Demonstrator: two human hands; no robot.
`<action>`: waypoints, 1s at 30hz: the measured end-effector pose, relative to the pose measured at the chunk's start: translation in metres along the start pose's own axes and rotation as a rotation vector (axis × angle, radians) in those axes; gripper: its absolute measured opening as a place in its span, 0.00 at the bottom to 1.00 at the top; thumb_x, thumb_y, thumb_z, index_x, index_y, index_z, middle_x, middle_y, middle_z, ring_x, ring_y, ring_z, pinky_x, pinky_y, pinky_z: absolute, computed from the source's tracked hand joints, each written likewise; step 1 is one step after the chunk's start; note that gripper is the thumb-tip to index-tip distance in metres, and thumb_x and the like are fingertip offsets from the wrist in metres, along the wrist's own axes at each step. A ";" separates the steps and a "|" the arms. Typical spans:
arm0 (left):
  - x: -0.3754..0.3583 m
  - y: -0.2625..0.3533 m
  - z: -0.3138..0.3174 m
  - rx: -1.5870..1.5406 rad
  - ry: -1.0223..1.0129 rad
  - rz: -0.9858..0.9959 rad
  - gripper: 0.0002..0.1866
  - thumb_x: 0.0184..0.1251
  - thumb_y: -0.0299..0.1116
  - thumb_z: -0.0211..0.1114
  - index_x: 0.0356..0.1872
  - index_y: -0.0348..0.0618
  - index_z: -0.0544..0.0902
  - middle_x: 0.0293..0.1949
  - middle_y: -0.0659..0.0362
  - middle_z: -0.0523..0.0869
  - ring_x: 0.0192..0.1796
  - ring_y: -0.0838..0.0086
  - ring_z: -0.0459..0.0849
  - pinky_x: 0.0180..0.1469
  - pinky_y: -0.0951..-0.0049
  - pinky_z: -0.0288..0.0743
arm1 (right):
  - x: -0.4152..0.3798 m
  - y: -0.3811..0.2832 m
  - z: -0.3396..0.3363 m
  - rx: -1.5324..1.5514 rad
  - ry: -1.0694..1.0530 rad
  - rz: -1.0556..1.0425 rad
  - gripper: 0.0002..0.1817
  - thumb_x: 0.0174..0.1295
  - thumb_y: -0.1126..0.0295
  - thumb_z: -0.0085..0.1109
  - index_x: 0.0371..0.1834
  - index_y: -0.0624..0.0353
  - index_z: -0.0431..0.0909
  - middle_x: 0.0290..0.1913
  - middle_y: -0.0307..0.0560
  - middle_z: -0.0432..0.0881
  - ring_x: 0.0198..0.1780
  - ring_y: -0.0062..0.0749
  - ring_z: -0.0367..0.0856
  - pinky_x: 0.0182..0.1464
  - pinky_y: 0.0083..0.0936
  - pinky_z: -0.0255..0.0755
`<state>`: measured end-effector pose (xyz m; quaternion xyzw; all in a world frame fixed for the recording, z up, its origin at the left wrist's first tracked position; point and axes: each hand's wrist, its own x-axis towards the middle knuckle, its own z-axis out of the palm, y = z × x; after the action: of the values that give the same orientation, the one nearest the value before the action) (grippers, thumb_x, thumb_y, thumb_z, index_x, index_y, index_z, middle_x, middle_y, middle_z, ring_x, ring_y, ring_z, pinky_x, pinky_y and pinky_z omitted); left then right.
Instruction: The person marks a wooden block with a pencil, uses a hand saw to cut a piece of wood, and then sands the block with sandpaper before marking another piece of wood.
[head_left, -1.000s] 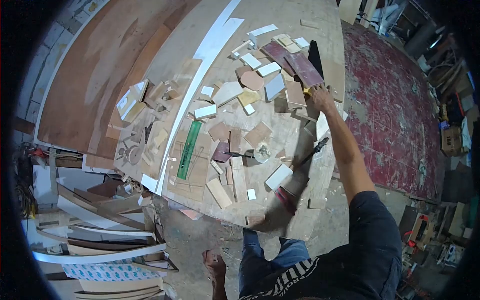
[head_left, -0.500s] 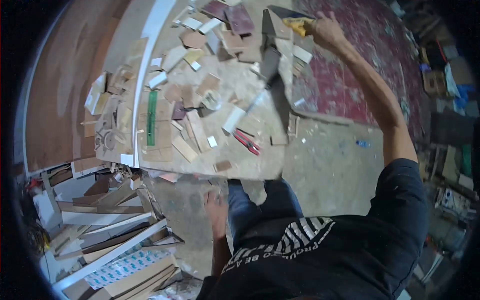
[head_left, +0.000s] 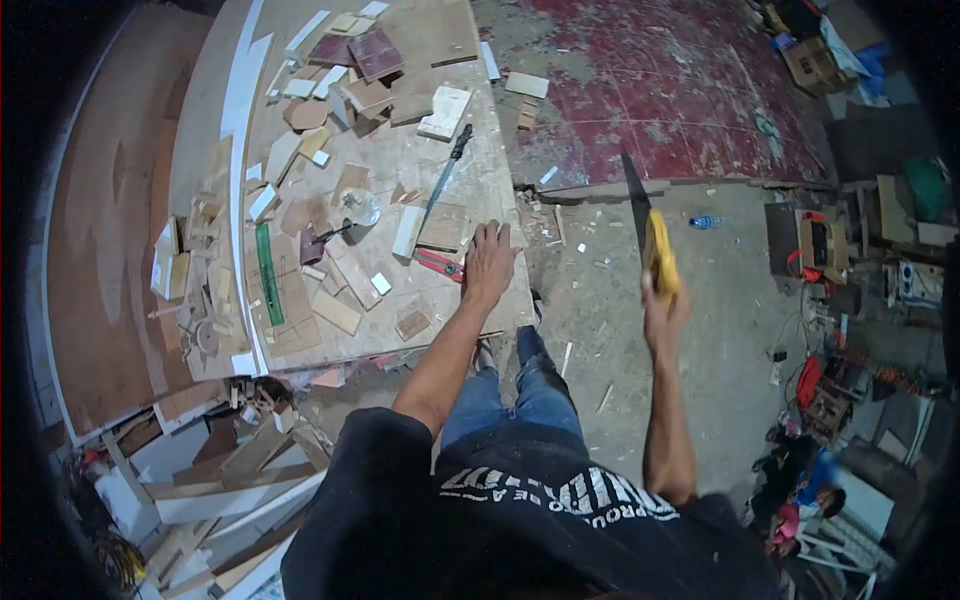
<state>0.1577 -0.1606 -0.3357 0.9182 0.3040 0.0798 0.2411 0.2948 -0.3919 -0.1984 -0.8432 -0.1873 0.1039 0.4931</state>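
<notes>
My right hand point(head_left: 665, 308) is closed round the yellow handle of a handsaw point(head_left: 658, 245), held over the floor to the right of the worktable. Its dark blade points up and away. My left hand point(head_left: 489, 264) lies with fingers stretched out on the worktable point(head_left: 490, 180), near its right edge. Beside those fingers is a small wooden block point(head_left: 441, 226). A red-handled tool point(head_left: 440, 264) lies by the left thumb, its kind hard to make out. Just beyond rests a long thin dark strip point(head_left: 446, 175), next to a white-faced block point(head_left: 407, 231).
Several wood offcuts point(head_left: 370, 97) cover the worktable's far and left parts. A green strip point(head_left: 267, 272) lies near a long white strip point(head_left: 237, 180). Scrap boards point(head_left: 230, 490) are piled below left. A plastic bottle point(head_left: 705, 221) lies on the floor. A person point(head_left: 800, 490) is at lower right.
My right hand has drawn the handsaw from the table's far side back and out over the floor. My left hand has risen from beside my body onto the worktable. The view has shifted.
</notes>
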 end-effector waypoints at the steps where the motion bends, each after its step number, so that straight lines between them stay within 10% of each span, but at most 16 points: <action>1: 0.005 -0.006 0.010 -0.011 -0.003 0.014 0.20 0.62 0.31 0.65 0.54 0.33 0.77 0.57 0.46 0.74 0.62 0.51 0.70 0.64 0.56 0.68 | -0.034 -0.005 -0.006 0.001 0.014 0.069 0.16 0.65 0.62 0.64 0.46 0.63 0.74 0.34 0.40 0.76 0.32 0.24 0.74 0.34 0.23 0.70; 11: -0.006 -0.023 0.044 -0.024 0.007 0.064 0.27 0.67 0.35 0.60 0.65 0.39 0.67 0.67 0.49 0.65 0.72 0.45 0.56 0.70 0.45 0.54 | -0.143 0.011 0.043 0.245 0.067 0.360 0.22 0.68 0.60 0.60 0.58 0.66 0.78 0.52 0.51 0.82 0.53 0.29 0.79 0.55 0.24 0.72; 30: 0.005 -0.019 0.070 -0.115 0.029 -0.170 0.21 0.68 0.36 0.57 0.59 0.42 0.71 0.76 0.51 0.55 0.79 0.47 0.40 0.76 0.43 0.37 | -0.188 0.059 0.101 0.126 0.020 -0.104 0.23 0.65 0.70 0.60 0.59 0.73 0.74 0.51 0.67 0.83 0.50 0.46 0.86 0.48 0.32 0.79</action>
<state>0.1721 -0.1716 -0.4059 0.8725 0.3791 0.0896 0.2949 0.1004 -0.4162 -0.3013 -0.8006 -0.2189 0.0814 0.5518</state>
